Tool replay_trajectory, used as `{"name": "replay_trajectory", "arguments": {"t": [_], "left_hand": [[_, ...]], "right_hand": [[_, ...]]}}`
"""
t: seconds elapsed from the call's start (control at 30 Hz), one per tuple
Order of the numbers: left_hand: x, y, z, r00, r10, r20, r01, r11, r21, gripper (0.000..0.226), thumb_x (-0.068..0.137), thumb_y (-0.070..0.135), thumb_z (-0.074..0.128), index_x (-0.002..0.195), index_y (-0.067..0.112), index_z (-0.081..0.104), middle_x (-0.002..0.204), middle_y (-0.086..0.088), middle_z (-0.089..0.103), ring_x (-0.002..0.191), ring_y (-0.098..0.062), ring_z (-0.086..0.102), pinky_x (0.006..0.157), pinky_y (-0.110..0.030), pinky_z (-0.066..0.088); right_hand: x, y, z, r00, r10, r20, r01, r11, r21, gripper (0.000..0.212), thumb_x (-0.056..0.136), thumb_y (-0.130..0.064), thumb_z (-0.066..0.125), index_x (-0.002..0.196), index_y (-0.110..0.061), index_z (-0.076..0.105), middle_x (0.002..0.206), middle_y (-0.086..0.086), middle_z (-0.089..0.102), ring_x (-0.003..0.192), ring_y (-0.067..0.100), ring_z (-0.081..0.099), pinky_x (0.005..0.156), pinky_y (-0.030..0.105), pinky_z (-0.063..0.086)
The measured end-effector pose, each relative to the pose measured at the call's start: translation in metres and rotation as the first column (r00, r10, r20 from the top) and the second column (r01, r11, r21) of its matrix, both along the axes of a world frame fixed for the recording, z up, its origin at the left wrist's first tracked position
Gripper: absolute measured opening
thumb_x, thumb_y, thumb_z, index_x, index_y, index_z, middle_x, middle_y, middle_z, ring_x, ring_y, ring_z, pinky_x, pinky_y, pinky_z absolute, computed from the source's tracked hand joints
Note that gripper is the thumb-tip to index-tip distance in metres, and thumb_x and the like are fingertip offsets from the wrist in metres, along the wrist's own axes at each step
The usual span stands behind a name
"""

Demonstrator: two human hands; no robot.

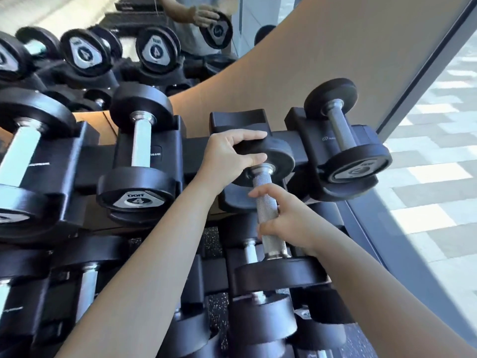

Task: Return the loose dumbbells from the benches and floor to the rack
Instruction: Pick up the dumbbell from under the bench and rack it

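Head: speckled floor (pixel 213 244), mirror (pixel 64 14) behind rack (pixel 196 153)

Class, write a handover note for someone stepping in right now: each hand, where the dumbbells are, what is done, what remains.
Left hand: fingers grip the far head of the dumbbell.
Right hand: fingers round its knurled handle.
The dumbbell is tilted over the empty cradle on the rack top row, not seated; its near head hangs out front.
Done: the 4 dumbbell and the end dumbbell beside it sit in cradles.
Left: seat this one. Benches and floor are out of view.
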State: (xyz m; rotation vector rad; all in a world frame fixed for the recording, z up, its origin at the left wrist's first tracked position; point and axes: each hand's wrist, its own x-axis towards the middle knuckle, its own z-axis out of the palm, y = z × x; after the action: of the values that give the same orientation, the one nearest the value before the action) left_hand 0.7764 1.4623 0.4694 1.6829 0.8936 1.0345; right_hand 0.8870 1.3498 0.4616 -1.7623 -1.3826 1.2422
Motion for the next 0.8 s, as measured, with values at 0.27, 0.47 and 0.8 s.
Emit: {"name": "replay_trajectory", "arguments": {"t": [0.27, 0.47, 0.8], "left_hand": [[0.011, 0.057, 0.0, 0.998, 0.016, 0.063, -0.017, 1.0, 0.008, 0.039, 0.067, 0.003, 0.077, 0.088, 0.035, 0.069, 0.096, 0.018, 0.067, 0.096, -0.002, 0.063, 0.093, -0.032, 0.049], [0.02, 0.092, 0.001, 0.996, 0.023, 0.081, -0.03, 0.996, 0.083, 0.04, 0.068, 0.003, 0.075, 0.089, 0.037, 0.067, 0.093, 0.025, 0.064, 0.093, 0.011, 0.057, 0.087, -0.008, 0.041], [0.037, 0.125, 0.009, 0.998, 0.045, 0.047, -0.051, 0.988, 0.147, 0.036, 0.07, 0.003, 0.074, 0.101, 0.021, 0.068, 0.096, 0.02, 0.061, 0.09, 0.019, 0.053, 0.084, -0.003, 0.039]], "right_hand": [[0.007, 0.061, -0.002, 0.998, -0.04, 0.047, 0.039, 0.999, 0.029, 0.055, 0.072, 0.004, 0.062, 0.104, -0.039, 0.048, 0.072, 0.014, 0.045, 0.05, 0.021, 0.038, 0.045, 0.025, 0.035], [0.014, 0.098, 0.0, 0.997, -0.066, 0.027, 0.064, 0.996, 0.058, 0.056, 0.07, 0.005, 0.062, 0.102, -0.039, 0.049, 0.066, 0.009, 0.042, 0.052, 0.02, 0.037, 0.05, 0.026, 0.036], [0.027, 0.134, 0.005, 0.995, -0.073, 0.061, 0.066, 0.991, 0.117, 0.053, 0.074, 0.005, 0.062, 0.103, -0.036, 0.047, 0.088, 0.02, 0.056, 0.072, 0.027, 0.053, 0.077, 0.049, 0.053]]}}
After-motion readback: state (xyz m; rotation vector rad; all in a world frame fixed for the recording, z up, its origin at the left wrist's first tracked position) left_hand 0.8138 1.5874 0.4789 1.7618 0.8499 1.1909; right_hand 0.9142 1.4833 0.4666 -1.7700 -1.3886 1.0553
